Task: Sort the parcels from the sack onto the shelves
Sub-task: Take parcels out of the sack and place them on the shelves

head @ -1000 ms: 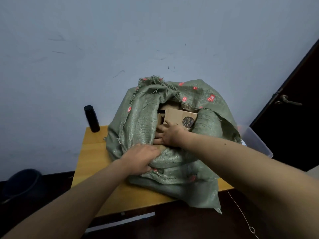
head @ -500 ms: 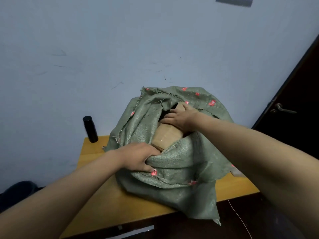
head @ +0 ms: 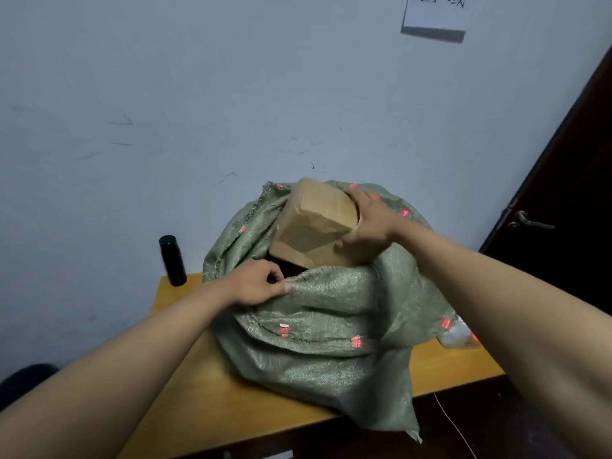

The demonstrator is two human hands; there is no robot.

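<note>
We're looking down at the green sack [head: 331, 332], slumped on the yellow table [head: 205, 392] in the middle of the frame, its mouth gaping toward us. Sticking halfway out of that mouth is a brown paper parcel [head: 314, 226], tilted, its lower end hidden inside the sack. What else lies in there we cannot tell; the opening is dark. The right hand [head: 371, 223] grips the parcel's right side, fingers curled over the top edge, thumb pressed on the near face. The left hand [head: 258, 283] pinches the sack's rim at the near lip of the mouth, fingers curled into the cloth. At centre left, a black bottle [head: 172, 260] stands upright on the table's far corner, beside the sack but apart from it. A dark door [head: 563, 210] fills the right edge.
</note>
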